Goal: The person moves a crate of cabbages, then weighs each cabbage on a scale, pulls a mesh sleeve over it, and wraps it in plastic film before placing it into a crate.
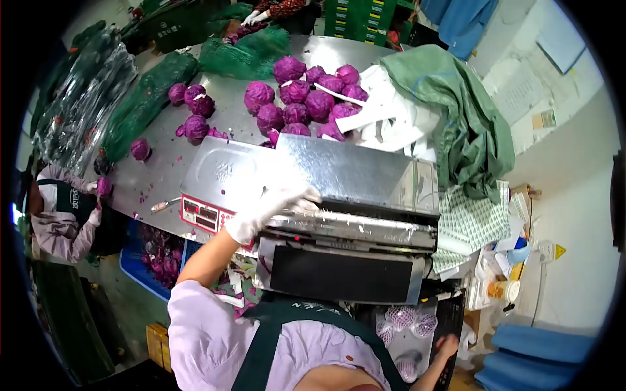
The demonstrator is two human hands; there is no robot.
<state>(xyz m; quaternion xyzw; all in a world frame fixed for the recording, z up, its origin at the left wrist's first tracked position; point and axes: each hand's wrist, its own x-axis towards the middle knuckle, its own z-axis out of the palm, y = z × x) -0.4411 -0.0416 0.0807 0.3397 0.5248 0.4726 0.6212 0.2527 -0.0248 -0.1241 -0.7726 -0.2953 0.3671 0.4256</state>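
My left hand (277, 207), in a white glove, reaches over the left end of a film-wrapping machine (365, 173). Its fingers are bent together at the edge of the clear plastic film (352, 225); glare hides what is between them. Low on the right, my right hand (447, 345) holds nothing, its fingers loosely apart. Beside it are several wrapped purple cabbages (400, 317) in a dark-edged container (454, 313). One wrapped cabbage (407, 369) there looks blurred. A scale (207, 214) with a red-framed display adjoins the machine's left side.
Several unwrapped purple cabbages (297, 91) lie on the steel table (166, 130), near green net bags (244, 55) and a green cloth (456, 104). A knife (164, 204) lies by the scale. A blue crate (140, 270) holds leaves. Co-workers (65, 208) are at left and top.
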